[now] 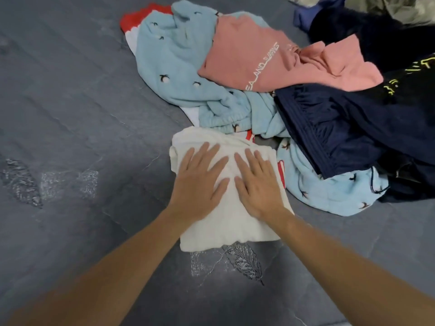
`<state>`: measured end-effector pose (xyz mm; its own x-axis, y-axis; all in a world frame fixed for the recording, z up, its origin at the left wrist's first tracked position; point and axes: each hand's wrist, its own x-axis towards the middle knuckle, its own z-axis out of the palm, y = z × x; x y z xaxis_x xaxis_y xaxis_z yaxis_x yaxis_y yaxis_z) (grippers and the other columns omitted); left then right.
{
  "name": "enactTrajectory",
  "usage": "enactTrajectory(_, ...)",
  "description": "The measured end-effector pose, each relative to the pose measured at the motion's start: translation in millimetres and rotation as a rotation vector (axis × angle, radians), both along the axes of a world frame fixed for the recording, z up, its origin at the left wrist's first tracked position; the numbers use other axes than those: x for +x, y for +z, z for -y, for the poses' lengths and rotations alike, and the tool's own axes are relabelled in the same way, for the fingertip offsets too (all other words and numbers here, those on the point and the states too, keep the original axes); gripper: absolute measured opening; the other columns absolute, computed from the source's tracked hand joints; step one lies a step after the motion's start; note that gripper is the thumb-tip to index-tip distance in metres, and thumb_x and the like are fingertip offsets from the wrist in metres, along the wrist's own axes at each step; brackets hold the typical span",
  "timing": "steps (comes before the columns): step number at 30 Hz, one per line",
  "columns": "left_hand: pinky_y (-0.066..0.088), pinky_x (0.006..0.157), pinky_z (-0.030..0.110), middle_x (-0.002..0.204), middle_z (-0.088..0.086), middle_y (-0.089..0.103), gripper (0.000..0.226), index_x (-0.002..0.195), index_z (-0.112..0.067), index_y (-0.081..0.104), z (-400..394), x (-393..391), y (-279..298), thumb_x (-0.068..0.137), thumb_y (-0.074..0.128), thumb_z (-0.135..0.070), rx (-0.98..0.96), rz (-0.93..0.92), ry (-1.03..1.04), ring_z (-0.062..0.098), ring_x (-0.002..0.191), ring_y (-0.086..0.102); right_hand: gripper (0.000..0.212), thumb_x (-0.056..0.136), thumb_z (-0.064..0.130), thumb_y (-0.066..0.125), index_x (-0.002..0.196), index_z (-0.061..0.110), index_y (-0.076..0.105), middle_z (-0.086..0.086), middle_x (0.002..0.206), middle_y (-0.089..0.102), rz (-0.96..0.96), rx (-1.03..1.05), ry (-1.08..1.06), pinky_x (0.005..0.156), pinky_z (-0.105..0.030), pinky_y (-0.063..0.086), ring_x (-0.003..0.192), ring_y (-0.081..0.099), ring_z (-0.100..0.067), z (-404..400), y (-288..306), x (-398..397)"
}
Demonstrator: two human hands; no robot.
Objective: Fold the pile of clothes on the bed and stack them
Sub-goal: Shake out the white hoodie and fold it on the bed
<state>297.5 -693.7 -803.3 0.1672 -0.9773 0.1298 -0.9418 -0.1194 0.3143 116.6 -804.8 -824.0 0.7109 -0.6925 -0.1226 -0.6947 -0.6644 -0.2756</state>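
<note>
where the grey bed sheet (70, 102) fills the left side, it lies bare apart from faint leaf prints stitched into it. next comes the folded white garment (223, 231), a neat rectangle lying flat on the sheet near the middle, its far edge touching the loose pile. the left hand (200, 182) lies flat on its left half, fingers straight and spread, palm down. just beside it, the right hand (255, 184) presses the right half the same way, fingers straight and slightly fanned; the two thumbs are close together, and neither hand grips anything. both bare forearms reach in from the bottom edge. behind the white piece sits the pile: a light blue garment (169, 67) with small dark bird shapes, rumpled, with a red and white piece (134, 22) peeking out at its far left. on top of the blue one lies a pink shirt (259, 57) with a line of white lettering. further right, a navy garment (353, 128) rests over the blue one, and a black piece (404, 78) with yellow marks lies at the right edge.
</note>
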Motion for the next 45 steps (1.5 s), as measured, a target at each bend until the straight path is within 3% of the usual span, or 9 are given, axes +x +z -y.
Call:
enactTrajectory(3,0.009,0.130,0.051,0.176,0.002,0.009,0.061,0.166,-0.027,0.025,-2.8,13.3,-40.1,0.110,0.029,-0.052,0.166,0.025,0.015,0.023,0.162,-0.001,0.062,0.111,0.045,0.025,0.167,0.031,0.003,-0.003,0.175,-0.004,-0.052,-0.021,-0.081,0.131,-0.048,0.003,0.161,-0.011,-0.024,8.2,-29.6,-3.3)
enactTrajectory(9,0.007,0.131,0.052,0.176,0.007,-0.008,0.079,0.168,-0.024,0.005,11.6,17.0,-66.0,0.105,0.024,-0.067,0.136,0.051,0.164,0.026,0.162,-0.008,0.070,0.107,0.060,0.022,0.167,0.029,0.001,-0.013,0.175,-0.002,-0.086,-0.079,-0.132,0.130,-0.053,0.004,0.161,-0.007,-0.033,27.0,-45.8,1.8)
enactTrajectory(11,0.003,0.129,0.056,0.175,0.008,-0.009,0.092,0.168,-0.030,0.000,1.9,12.6,-60.2,0.097,0.029,-0.080,0.129,-0.021,0.394,0.031,0.162,-0.005,0.074,0.104,0.068,0.024,0.167,0.034,0.005,-0.015,0.174,0.003,-0.109,-0.066,-0.180,0.129,-0.054,0.008,0.160,0.001,-0.037,30.2,-39.5,0.4)
enactTrajectory(14,0.026,0.119,0.063,0.167,0.018,0.018,0.104,0.162,-0.052,-0.009,-15.8,-3.9,-44.8,0.082,0.047,-0.091,0.161,-0.346,0.703,0.042,0.150,0.025,0.083,0.095,0.078,0.035,0.164,0.040,0.012,-0.021,0.168,0.015,-0.136,-0.009,-0.246,0.121,-0.056,0.021,0.149,0.022,-0.041,36.3,-25.8,2.4)
enactTrajectory(16,0.038,0.110,0.058,0.145,0.012,0.036,0.114,0.157,-0.062,-0.009,-27.0,-15.3,-37.8,0.073,0.063,-0.088,0.143,-0.547,0.684,0.037,0.132,0.040,0.089,0.088,0.083,0.042,0.163,0.043,0.015,-0.019,0.156,0.030,-0.169,0.041,-0.239,0.114,-0.053,0.028,0.135,0.035,-0.040,46.8,-16.6,6.6)
enactTrajectory(20,0.047,0.105,0.054,0.134,0.001,0.037,0.124,0.149,-0.074,-0.004,-40.3,-20.3,-23.9,0.056,0.075,-0.091,0.187,-0.797,0.666,0.035,0.124,0.053,0.099,0.077,0.089,0.054,0.160,0.048,0.017,-0.015,0.139,0.041,-0.200,0.188,-0.126,0.108,-0.052,0.035,0.125,0.045,-0.040,67.5,-4.6,7.2)
enactTrajectory(25,0.041,0.112,0.057,0.157,0.005,0.038,0.121,0.148,-0.077,-0.001,-42.4,-25.4,-19.9,0.057,0.078,-0.085,0.226,-0.850,0.623,0.034,0.141,0.044,0.095,0.078,0.080,0.065,0.157,0.043,0.026,-0.011,0.133,0.048,-0.067,0.293,-0.060,0.106,-0.050,0.043,0.122,0.055,-0.037,64.3,1.0,-1.1)
enactTrajectory(34,0.039,0.111,0.055,0.160,0.002,0.037,0.121,0.148,-0.077,0.005,-90.9,-10.1,-32.4,0.057,0.085,-0.079,0.186,-0.893,0.578,0.034,0.144,0.041,0.086,0.081,0.077,0.066,0.152,0.046,0.029,-0.009,0.130,0.052,0.039,0.305,-0.136,0.098,-0.053,0.048,0.121,0.058,-0.039,-1.2,0.4,-0.9)
enactTrajectory(45,0.041,0.115,0.056,0.154,-0.002,0.043,0.121,0.150,-0.075,0.010,-323.2,115.4,-23.2,0.057,0.087,-0.078,0.211,-0.874,0.545,0.028,0.142,0.043,0.089,0.084,0.072,0.067,0.157,0.039,0.028,-0.009,0.127,0.048,0.082,0.328,-0.136,0.107,-0.057,0.044,0.117,0.056,-0.041,-240.6,5.0,115.4)
